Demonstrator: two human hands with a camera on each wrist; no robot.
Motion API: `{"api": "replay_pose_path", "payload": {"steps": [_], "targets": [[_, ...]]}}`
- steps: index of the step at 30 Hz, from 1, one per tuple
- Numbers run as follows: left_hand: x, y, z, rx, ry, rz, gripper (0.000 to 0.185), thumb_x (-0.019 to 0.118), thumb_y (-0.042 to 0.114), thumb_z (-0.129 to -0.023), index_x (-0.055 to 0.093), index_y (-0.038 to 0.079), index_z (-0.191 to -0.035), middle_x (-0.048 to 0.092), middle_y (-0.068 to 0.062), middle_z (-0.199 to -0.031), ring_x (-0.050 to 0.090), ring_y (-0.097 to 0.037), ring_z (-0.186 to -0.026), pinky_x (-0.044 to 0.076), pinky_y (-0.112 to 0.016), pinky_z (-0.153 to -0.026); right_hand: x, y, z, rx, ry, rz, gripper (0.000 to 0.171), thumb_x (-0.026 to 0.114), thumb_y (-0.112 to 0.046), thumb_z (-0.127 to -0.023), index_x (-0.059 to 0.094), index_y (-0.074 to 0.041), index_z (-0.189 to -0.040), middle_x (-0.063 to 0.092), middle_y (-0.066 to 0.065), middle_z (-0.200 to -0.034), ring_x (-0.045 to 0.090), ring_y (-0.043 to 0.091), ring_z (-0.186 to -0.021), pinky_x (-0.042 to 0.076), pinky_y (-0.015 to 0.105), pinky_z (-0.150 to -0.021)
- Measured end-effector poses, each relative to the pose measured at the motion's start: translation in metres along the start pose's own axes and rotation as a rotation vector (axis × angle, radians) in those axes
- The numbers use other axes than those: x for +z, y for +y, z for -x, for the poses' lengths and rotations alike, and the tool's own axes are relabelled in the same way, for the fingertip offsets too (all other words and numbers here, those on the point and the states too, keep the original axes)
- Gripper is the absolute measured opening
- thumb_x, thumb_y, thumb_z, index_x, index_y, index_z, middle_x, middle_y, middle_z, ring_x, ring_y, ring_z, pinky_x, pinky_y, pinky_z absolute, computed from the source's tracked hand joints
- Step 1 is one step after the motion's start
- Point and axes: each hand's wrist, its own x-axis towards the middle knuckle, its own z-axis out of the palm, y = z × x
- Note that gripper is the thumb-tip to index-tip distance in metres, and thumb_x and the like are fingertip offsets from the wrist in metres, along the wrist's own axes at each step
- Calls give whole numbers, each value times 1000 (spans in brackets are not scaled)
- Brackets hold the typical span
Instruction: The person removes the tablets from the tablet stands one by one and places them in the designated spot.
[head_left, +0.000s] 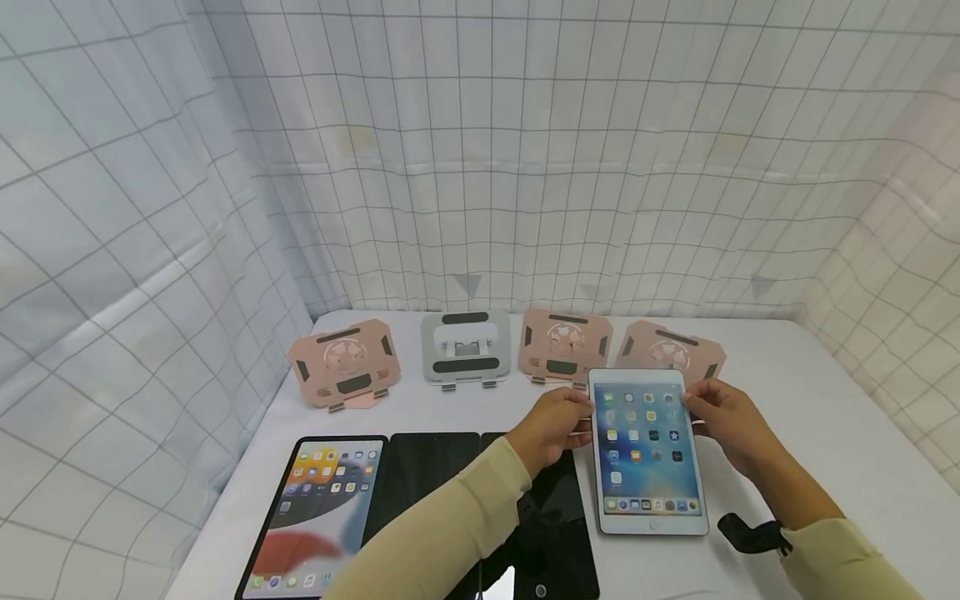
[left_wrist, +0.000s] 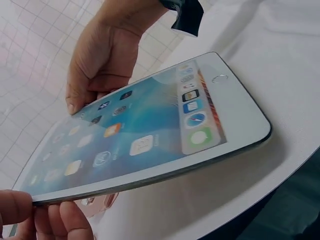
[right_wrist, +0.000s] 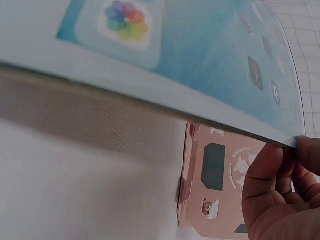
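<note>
Both hands pinch tablet point(head_left: 647, 450) edges.

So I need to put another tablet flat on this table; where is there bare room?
Bare table lies right of the white tablet, out to the right edge, and in the strip between the stands and the dark tablets. The back row is crowded with three pink stands and a grey stand; the front left is packed with tablets.

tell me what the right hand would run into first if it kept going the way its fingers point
Probably nothing new: the right hand points leftward and already grips the white tablet by its far edge. Past that lies the left hand.
</note>
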Motion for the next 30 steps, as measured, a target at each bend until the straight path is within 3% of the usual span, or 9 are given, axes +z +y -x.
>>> {"api": "replay_pose_path", "payload": {"steps": [14,25,30], "targets": [[-11,-4,13,-26,-26,-73,12,60,7,-98,59,4,-110,58,-11,-94,55,-19,-77,56,-30,-71,10,9,-3,82,-92,-20,24,50,-20,-105,50,4,-109,63,13,-103,61,24,-88,56,31,-74],[-12,-17,15,-42,-15,-110,8,58,4,-98,58,3,-107,59,-12,-88,55,-18,-72,58,-30,-69,15,20,1,101,-123,-26,19,51,-16,-104,52,3,-106,64,12,-99,62,25,-85,57,33,-71],[-14,-24,15,-19,-8,-178,6,58,4,-98,57,3,-104,58,-11,-86,56,-17,-70,58,-30,-68,18,23,1,135,-154,-15,18,53,-14,-103,52,3,-107,63,11,-98,62,23,-85,57,32,-70]]}}
